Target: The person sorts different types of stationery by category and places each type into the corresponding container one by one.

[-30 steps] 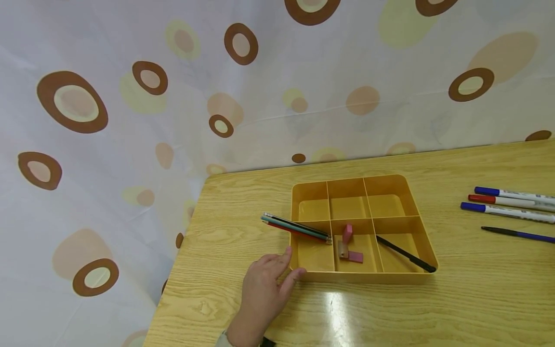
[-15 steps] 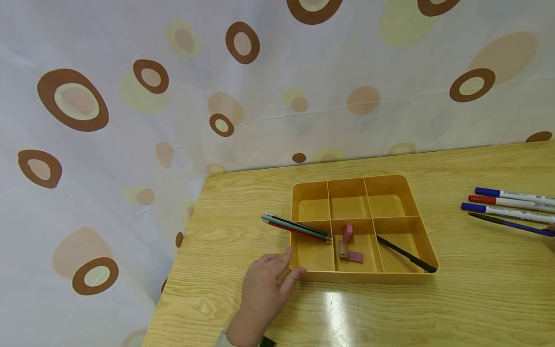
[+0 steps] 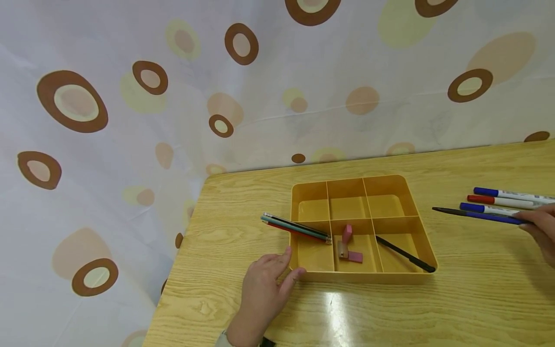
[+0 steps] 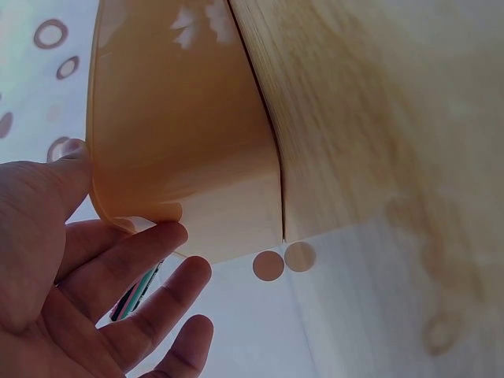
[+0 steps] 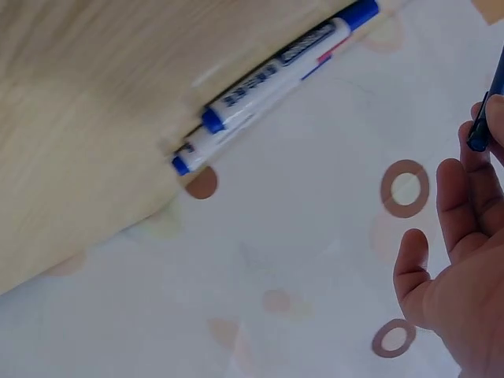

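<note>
My left hand [image 3: 265, 284] rests against the near left corner of a yellow compartment tray [image 3: 360, 277]. In the left wrist view its thumb lies at the rim and its extended fingers [image 4: 161, 236] touch the outer wall. At the right edge of the head view, my right hand [image 3: 544, 231] pinches a blue and black pen [image 3: 490, 217] near its blue end. The black end points left toward the tray, above the table. Only the pen's clip end shows in the right wrist view, between thumb and fingers.
Pencils [image 3: 295, 229] stick out over the tray's left wall. Its front middle compartment holds pink erasers [image 3: 355, 257] and a sharpener [image 3: 342, 249]; a black pen [image 3: 405, 254] leans in the front right one. Blue and red capped markers [image 3: 505, 200] lie right. Patterned cloth [image 3: 260, 72] hangs behind.
My right hand has come into the head view from the right. It has lifted the blue and black pen off the table and carried it left. The left hand and tray stay put.
</note>
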`<state>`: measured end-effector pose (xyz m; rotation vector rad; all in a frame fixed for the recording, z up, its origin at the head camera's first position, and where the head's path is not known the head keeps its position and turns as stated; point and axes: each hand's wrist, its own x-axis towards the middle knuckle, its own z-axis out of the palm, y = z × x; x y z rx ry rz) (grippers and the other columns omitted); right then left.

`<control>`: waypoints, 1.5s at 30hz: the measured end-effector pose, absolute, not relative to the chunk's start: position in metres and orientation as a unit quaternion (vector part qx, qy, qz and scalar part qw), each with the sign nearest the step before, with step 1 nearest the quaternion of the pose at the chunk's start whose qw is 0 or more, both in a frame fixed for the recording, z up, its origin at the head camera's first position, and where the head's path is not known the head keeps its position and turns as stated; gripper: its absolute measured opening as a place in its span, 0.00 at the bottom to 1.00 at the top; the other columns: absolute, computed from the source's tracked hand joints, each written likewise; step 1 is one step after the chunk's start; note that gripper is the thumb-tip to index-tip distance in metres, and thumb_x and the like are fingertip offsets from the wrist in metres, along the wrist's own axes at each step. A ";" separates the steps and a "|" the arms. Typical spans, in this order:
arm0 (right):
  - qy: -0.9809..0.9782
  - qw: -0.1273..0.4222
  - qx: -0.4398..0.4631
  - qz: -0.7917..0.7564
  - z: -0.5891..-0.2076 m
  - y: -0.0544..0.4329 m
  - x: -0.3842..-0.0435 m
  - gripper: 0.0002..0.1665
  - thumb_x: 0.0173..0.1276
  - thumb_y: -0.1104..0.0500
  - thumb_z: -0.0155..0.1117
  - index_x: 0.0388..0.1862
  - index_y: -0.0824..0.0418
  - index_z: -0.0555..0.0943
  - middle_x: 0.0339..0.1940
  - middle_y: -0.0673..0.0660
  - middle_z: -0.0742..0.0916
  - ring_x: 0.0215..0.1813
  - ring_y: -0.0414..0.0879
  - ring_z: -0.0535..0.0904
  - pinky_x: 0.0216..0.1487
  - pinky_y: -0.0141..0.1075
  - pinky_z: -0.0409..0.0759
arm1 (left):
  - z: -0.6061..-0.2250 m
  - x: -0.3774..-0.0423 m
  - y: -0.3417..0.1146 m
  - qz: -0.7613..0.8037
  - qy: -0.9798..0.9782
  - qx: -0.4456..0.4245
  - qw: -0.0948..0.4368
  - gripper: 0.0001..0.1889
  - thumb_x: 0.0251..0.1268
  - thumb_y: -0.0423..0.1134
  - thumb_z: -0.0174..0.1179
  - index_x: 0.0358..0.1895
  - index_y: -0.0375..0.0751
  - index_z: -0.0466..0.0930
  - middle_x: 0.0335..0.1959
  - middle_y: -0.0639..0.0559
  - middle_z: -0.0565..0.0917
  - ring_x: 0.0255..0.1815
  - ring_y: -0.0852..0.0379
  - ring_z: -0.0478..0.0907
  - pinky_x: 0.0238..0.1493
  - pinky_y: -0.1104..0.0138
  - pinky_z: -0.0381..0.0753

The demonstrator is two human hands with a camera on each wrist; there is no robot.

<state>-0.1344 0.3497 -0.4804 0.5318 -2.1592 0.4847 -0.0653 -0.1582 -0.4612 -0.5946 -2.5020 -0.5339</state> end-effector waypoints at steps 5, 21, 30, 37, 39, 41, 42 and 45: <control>-0.859 0.420 0.234 0.176 -0.466 0.335 -0.131 0.49 0.86 0.36 0.35 0.29 0.76 0.83 0.26 0.68 0.80 0.46 0.17 0.57 0.32 0.29 0.60 | -0.461 -0.065 -0.158 -0.199 -0.923 -0.215 0.250 0.27 0.68 0.56 0.66 0.56 0.35 0.88 0.43 0.49 0.93 0.44 0.53 0.90 0.40 0.55 0.88; -0.889 0.353 0.283 0.064 -0.429 0.283 -0.120 0.44 0.86 0.34 0.25 0.43 0.57 0.86 0.36 0.60 0.88 0.43 0.63 0.80 0.46 0.63 0.69 | -0.463 -0.065 -0.159 -0.200 -0.923 -0.213 0.250 0.27 0.69 0.56 0.66 0.56 0.35 0.88 0.43 0.49 0.92 0.44 0.53 0.90 0.41 0.55 0.88; -0.883 0.349 0.310 0.055 -0.436 0.272 -0.123 0.44 0.87 0.37 0.22 0.39 0.58 0.85 0.36 0.60 0.87 0.46 0.64 0.81 0.45 0.65 0.70 | -0.463 -0.066 -0.160 -0.201 -0.920 -0.221 0.252 0.27 0.70 0.57 0.63 0.56 0.34 0.88 0.42 0.49 0.93 0.44 0.53 0.90 0.42 0.55 0.89; -0.885 0.319 0.335 0.052 -0.435 0.264 -0.124 0.46 0.87 0.40 0.17 0.43 0.58 0.85 0.37 0.56 0.86 0.45 0.61 0.80 0.46 0.65 0.69 | -0.463 -0.066 -0.159 -0.202 -0.921 -0.218 0.251 0.28 0.70 0.57 0.63 0.55 0.34 0.88 0.43 0.49 0.92 0.44 0.53 0.90 0.41 0.55 0.89; -0.881 0.319 0.344 0.052 -0.434 0.261 -0.125 0.44 0.87 0.42 0.18 0.44 0.58 0.86 0.37 0.57 0.86 0.43 0.60 0.80 0.45 0.65 0.69 | -0.463 -0.066 -0.159 -0.202 -0.922 -0.217 0.251 0.28 0.70 0.57 0.63 0.56 0.34 0.88 0.43 0.49 0.92 0.44 0.52 0.90 0.41 0.55 0.88; -0.878 0.319 0.352 0.057 -0.434 0.257 -0.126 0.43 0.87 0.44 0.19 0.44 0.58 0.86 0.37 0.57 0.86 0.42 0.59 0.81 0.45 0.65 0.69 | -0.462 -0.066 -0.159 -0.201 -0.922 -0.217 0.251 0.28 0.70 0.58 0.63 0.56 0.35 0.87 0.43 0.49 0.92 0.44 0.53 0.90 0.41 0.55 0.88; -0.878 0.317 0.355 0.059 -0.434 0.256 -0.127 0.43 0.86 0.44 0.18 0.44 0.58 0.86 0.37 0.57 0.86 0.41 0.59 0.81 0.45 0.66 0.69 | -0.462 -0.066 -0.159 -0.200 -0.922 -0.217 0.251 0.28 0.71 0.58 0.62 0.56 0.34 0.87 0.43 0.49 0.92 0.44 0.52 0.90 0.42 0.55 0.88; -0.874 0.318 0.362 0.066 -0.435 0.252 -0.128 0.43 0.86 0.46 0.19 0.43 0.59 0.86 0.38 0.57 0.86 0.41 0.59 0.81 0.46 0.66 0.69 | -0.462 -0.065 -0.159 -0.199 -0.922 -0.217 0.250 0.28 0.71 0.58 0.62 0.56 0.34 0.87 0.43 0.49 0.92 0.44 0.52 0.90 0.42 0.55 0.89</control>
